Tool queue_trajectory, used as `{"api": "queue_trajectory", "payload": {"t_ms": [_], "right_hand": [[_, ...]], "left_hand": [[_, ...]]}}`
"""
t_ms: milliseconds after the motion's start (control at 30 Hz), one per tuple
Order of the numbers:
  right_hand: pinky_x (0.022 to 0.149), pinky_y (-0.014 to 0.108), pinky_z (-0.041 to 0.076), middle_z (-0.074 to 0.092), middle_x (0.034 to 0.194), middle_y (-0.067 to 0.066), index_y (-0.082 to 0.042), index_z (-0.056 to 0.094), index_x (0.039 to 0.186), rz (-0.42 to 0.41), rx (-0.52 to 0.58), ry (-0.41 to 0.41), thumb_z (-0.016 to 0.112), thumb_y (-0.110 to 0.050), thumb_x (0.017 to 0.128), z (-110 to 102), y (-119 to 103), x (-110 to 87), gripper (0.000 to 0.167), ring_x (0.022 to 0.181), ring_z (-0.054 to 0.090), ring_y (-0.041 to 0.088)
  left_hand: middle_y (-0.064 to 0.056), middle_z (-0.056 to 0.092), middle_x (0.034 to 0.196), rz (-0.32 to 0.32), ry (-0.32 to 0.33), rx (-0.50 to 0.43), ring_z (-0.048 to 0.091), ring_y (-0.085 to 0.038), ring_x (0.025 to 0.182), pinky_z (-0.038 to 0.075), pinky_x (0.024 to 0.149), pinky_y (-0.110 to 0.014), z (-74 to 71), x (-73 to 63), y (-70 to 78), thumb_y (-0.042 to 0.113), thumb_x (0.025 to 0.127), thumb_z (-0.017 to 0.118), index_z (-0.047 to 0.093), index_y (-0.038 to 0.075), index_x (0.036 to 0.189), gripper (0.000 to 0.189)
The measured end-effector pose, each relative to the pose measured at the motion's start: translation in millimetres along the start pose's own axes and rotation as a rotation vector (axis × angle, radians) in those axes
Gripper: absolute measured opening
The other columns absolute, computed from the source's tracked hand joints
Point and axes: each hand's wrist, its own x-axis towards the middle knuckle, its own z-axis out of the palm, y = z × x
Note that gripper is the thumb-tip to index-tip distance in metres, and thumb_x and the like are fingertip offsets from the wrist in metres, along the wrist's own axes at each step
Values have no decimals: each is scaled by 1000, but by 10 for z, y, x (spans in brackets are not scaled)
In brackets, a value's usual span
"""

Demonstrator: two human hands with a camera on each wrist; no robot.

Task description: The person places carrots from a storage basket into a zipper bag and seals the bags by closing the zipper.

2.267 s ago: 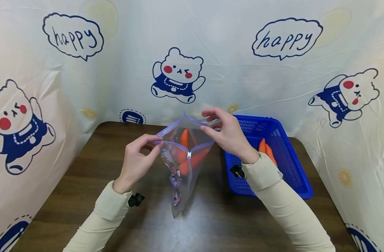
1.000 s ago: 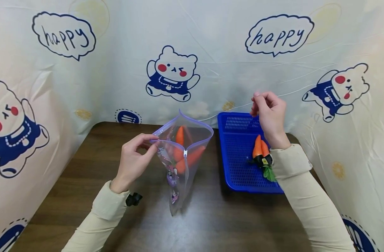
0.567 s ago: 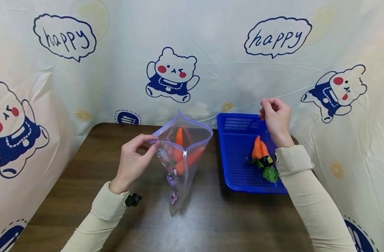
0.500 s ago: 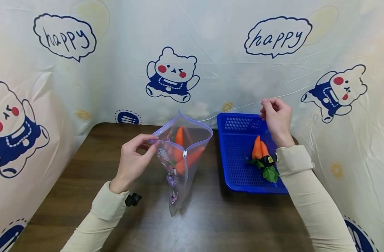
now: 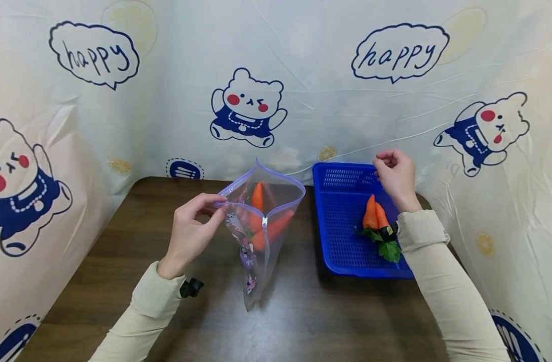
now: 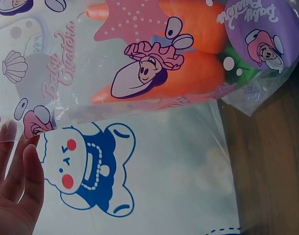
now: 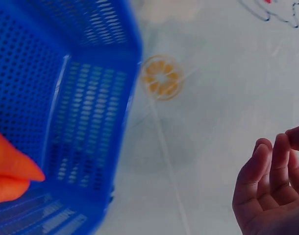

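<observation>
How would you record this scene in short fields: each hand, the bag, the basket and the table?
left hand: pinches the clear bag at the left of its mouth
right hand: near the far right of the blue basket, holding nothing
bag mouth: open
bag contents: at least two bagged carrots
basket contents: two visible carrots, with green leaves
basket position: right of the bag
table: brown

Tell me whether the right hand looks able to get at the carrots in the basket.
Most likely yes: the right hand appears to hold nothing and hangs near the carrots, and the basket's open top leaves the way free.
</observation>
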Motion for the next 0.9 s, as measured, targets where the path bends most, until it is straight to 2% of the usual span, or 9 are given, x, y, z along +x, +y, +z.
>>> {"api": "queue_trajectory", "payload": {"t_ms": [300,633,700,900], "right_hand": [[57,16,47,60,79,-4,-1,61,109,95,-89,-59,57,-20,93,-60,233,14,25,58,55,-5],[61,17,45,58,87,6,1,61,109,89,-197,-95,57,-19,93,-35,399,6,26,60,52,-6],[64,20,44,58,89,9,2,60,110,83,-231,-115,57,-18,93,-22,433,3,27,64,52,-1],[71,34,45,60,98,17,3,59,113,69,-311,-187,54,-19,95,9,507,-28,29,82,56,26]], "left_hand": [[-8,71,92,1,-3,-5,60,-2,75,51,68,-14,14,7,0,-3,83,71,71,4,100,18],[-8,71,93,-9,0,6,60,-2,75,52,68,-15,9,-3,-6,-1,83,71,70,5,100,18],[-8,71,93,-8,1,5,60,-2,75,52,68,-15,11,-1,-7,-2,83,71,70,5,100,18],[-8,71,92,-4,2,1,60,-2,75,51,68,-15,20,3,-10,-2,82,71,71,5,99,18]]}}
